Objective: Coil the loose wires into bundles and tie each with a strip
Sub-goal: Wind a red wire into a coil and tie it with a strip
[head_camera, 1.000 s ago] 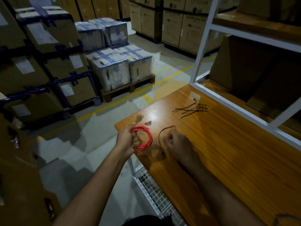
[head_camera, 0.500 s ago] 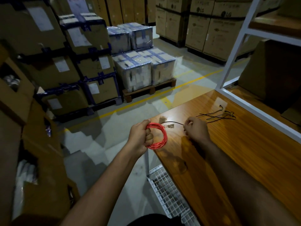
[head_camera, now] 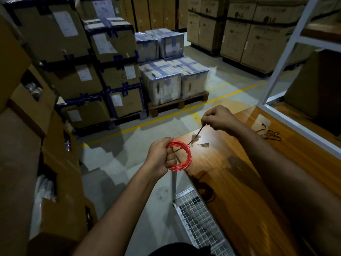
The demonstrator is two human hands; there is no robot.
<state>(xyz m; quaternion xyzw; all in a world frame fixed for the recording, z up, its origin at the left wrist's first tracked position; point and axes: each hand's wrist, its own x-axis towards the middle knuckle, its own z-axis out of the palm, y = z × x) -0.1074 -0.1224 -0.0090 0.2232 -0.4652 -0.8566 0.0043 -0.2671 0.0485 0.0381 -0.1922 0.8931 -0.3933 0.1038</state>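
**Red coil held for tying**

Red wire, thin and glossy, has been wound into a round coil (head_camera: pixel 181 156) of many turns, and it is gripped in the left hand (head_camera: pixel 161 157) with the fingers curled through the ring. The coil is held in the air just off the near corner of the table (head_camera: pixel 249 182), not resting on it. Held this way, the turns are kept from springing apart while a tie is put on.

A dark, narrow strip (head_camera: pixel 197 134) is pinched at its upper end between thumb and fingertips of the right hand (head_camera: pixel 219 118), which is raised above and beyond the coil. The strip runs down at a slant to the coil, where its lower end seems to pass across or through the ring beside the left fingers (the light is dim, so whether it is already threaded cannot be told). It is pulled fairly straight, probably so that it can be wrapped tightly round the bunched turns.

Further back on the table, a small tangle of spare strips (head_camera: pixel 269 133) lies loose, well apart from the hands, presumably kept within reach for later bundles. The tabletop is varnished wood with a bright sheen and a scuffed patch near its corner. A white metal frame (head_camera: pixel 282 58) stands at the far side, and a wire mesh shelf (head_camera: pixel 199 218) is seen below the edge.

By the look of it, the coiling of this wire is done and the tying is only just begun.
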